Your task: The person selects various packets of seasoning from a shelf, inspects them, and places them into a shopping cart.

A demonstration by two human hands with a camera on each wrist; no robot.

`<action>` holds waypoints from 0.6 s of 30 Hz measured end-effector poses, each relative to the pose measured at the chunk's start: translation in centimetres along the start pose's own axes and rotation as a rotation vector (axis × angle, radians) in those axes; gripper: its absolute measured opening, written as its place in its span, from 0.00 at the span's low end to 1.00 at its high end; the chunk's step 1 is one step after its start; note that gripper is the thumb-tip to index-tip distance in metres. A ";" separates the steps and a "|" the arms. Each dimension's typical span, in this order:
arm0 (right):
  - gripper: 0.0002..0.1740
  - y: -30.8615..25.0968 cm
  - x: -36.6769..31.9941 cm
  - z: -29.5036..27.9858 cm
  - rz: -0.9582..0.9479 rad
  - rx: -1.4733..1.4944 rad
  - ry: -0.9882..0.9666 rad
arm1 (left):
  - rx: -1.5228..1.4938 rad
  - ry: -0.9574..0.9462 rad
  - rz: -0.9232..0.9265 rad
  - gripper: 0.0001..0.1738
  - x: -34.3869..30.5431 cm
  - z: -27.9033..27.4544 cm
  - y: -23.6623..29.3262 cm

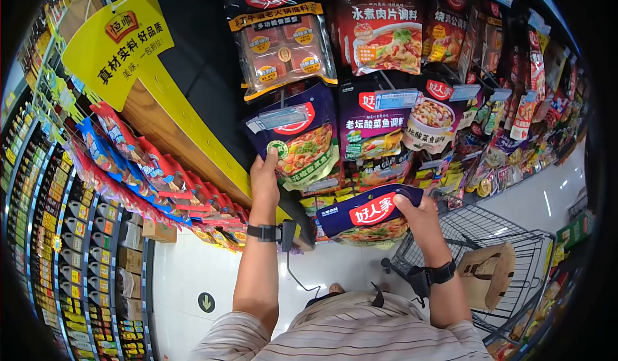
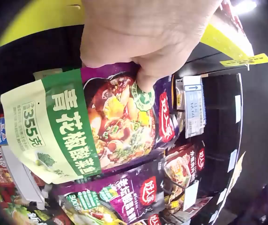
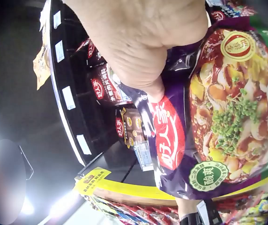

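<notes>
My left hand (image 1: 264, 184) pinches the left edge of a dark purple and green fish seasoning packet (image 1: 308, 139), thumb on its front. This packet is at the left of the rack, behind a price tag (image 1: 278, 119). In the left wrist view the packet (image 2: 110, 117) shows a dish picture and a green and cream end. My right hand (image 1: 420, 222) grips a similar purple packet (image 1: 367, 216) at its top right corner, in front of my body and below the rack. Its red logo and dish picture (image 3: 234, 112) show in the right wrist view; the fingers behind it are hidden.
Other seasoning packets (image 1: 380, 26) hang on hooks above and to the right. A wire shopping cart (image 1: 450, 232) with a brown paper bag (image 1: 486, 274) stands at my right. Red and blue snack packets (image 1: 161, 168) hang along a wood and yellow shelf edge (image 1: 174, 129) at left.
</notes>
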State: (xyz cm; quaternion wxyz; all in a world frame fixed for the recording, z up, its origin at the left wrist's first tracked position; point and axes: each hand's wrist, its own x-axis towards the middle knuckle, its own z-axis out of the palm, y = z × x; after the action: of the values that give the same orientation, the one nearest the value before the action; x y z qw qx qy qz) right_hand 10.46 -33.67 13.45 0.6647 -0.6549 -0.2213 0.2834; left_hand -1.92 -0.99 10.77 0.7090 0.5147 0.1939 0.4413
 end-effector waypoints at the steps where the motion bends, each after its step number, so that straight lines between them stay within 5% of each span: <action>1: 0.19 0.2 0.2 0.1 -0.020 0.005 -0.006 | -0.001 -0.007 -0.002 0.15 -0.3 -0.2 0.2; 12: 0.32 0.2 1.9 1.4 -0.112 0.143 -0.135 | -0.037 -0.055 -0.113 0.14 -4.5 1.4 4.9; 18: 0.36 -0.5 2.6 1.7 -0.173 0.113 -0.113 | 0.077 -0.248 -0.294 0.18 -6.2 1.8 3.8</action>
State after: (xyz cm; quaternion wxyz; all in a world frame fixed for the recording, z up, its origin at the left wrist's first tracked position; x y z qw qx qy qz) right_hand 11.28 -30.65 13.80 0.7090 -0.5779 -0.2978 0.2733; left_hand -5.58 -6.79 13.77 0.7640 0.5581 0.1950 0.2585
